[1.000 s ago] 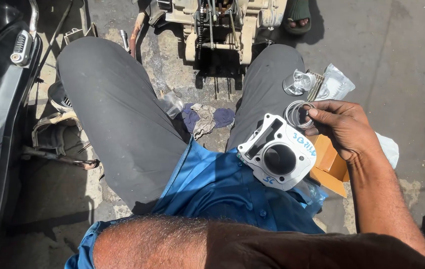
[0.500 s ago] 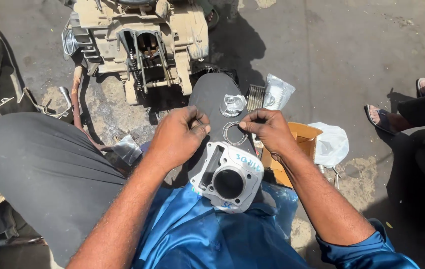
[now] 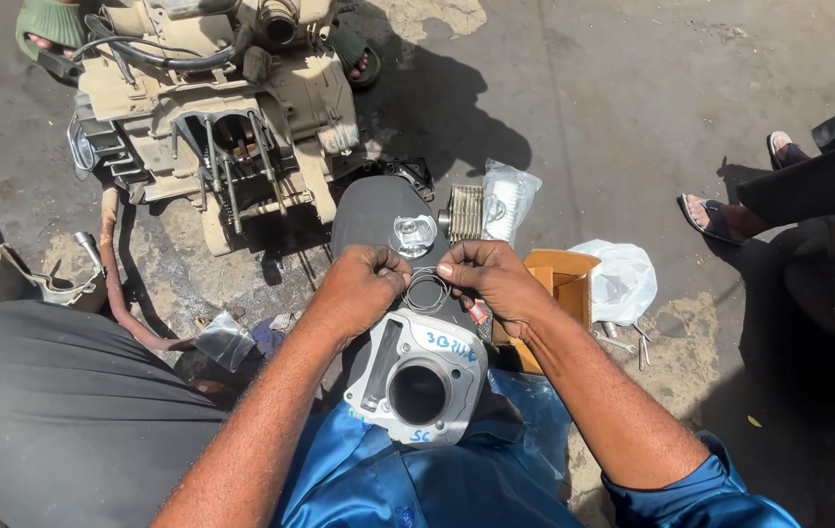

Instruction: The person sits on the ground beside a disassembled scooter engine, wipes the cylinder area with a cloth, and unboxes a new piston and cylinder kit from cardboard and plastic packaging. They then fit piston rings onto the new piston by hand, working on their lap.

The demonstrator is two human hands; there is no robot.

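My left hand and my right hand meet above my right knee, fingertips pinching thin metal rings between them. Just below the hands a silver engine cylinder block with a round bore rests on my lap, against my blue shirt. A shiny piston stands on my knee just beyond the rings. A dirty engine case with long studs sits on the ground ahead.
A finned metal part and a clear plastic bag lie beside the knee. An orange cardboard box and a white bag sit to the right. Another person's sandalled foot is at the right, other feet behind the engine.
My left hand has come forward and joined the right at the rings. The view swung from the left toward the engine case.
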